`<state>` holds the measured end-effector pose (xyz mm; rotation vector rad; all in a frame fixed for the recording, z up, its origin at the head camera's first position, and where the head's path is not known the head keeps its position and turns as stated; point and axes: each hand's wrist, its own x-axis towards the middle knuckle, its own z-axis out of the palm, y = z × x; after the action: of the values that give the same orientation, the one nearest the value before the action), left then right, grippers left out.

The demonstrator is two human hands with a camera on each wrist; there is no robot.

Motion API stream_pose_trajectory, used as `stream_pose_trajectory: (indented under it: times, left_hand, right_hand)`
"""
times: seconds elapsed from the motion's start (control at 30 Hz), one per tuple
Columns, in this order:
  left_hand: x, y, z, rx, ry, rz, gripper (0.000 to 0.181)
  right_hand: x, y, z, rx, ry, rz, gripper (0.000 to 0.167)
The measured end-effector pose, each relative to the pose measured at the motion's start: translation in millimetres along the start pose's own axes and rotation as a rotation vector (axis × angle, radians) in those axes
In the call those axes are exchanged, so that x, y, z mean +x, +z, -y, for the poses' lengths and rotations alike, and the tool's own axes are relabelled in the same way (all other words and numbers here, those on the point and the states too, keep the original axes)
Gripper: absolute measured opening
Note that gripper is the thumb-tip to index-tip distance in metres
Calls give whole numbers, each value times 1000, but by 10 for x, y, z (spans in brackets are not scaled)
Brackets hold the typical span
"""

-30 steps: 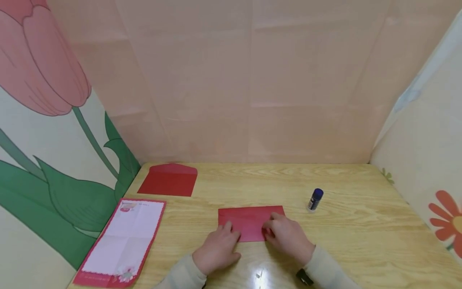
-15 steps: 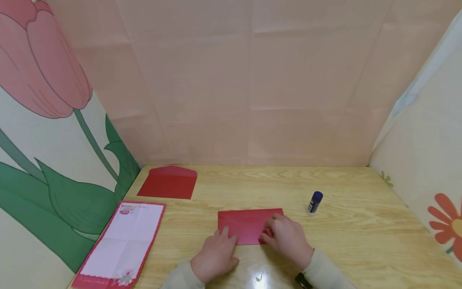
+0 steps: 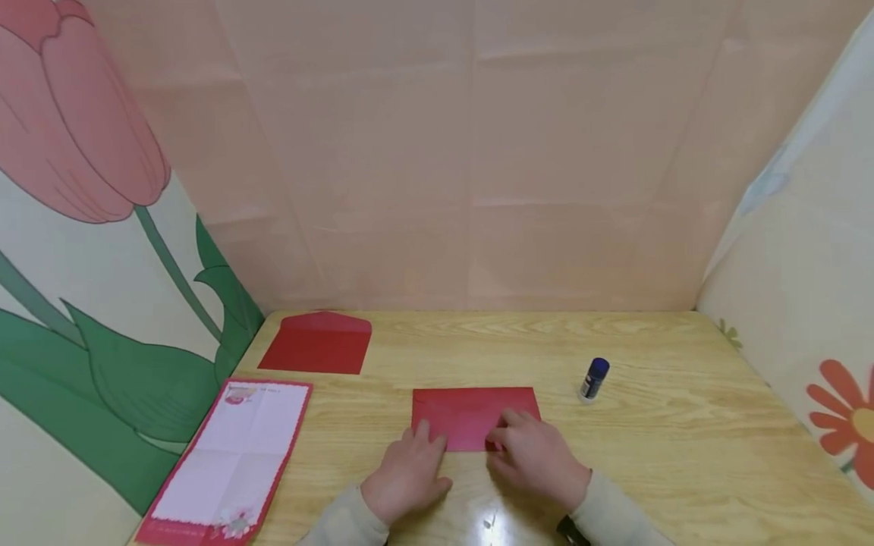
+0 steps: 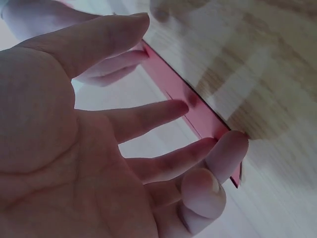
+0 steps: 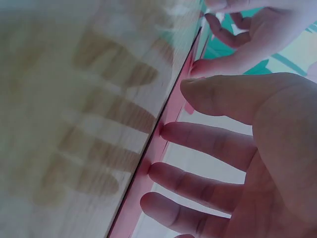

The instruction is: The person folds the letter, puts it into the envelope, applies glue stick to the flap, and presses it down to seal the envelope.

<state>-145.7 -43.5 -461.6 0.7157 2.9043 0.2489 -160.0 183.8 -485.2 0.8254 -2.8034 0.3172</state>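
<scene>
A closed red envelope [image 3: 454,413] lies flat on the table in front of me, its long side facing me. My left hand [image 3: 407,472] touches its near left part with the fingertips, thumb held apart. In the left wrist view, the index and middle fingers [image 4: 153,119] rest on the red paper and the other fingers bend more. My right hand [image 3: 539,455] has its fingertips on the envelope's near right part. Seen from the right wrist, those fingers [image 5: 208,146] lie nearly straight against the paper, the thumb close to the near edge.
Upright to the right stands a glue stick [image 3: 594,379] with a blue cap. A second red envelope [image 3: 317,350], flap open, lies back left. Below it is a white letter sheet [image 3: 235,447] with a red border. Printed cloth walls stand behind and beside the wooden table [image 3: 683,455].
My right hand has slid a little left along the envelope's near edge. The envelope has shifted slightly away from me. My left hand has barely moved, its fingertips still on the paper.
</scene>
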Motion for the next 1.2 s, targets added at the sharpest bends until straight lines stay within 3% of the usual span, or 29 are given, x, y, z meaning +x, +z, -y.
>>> stream_pose_trajectory:
  times: [0.27,0.57,1.03,1.2]
  left_hand:
    - [-59,-19,24,-29,-20,0,62]
    - [-119,-56,38,-30,-1,-5,63]
    - [-165,-40,44,-30,28,-31,59]
    - [-172,-21,59,5,52,-68,58]
  right_hand:
    - [162,13,-99,4,55,7,14]
    - [440,63,-290,38,132,42,16]
    - [858,140,-577,-2,160,47,17]
    - [966,122,-648,11,168,62,21]
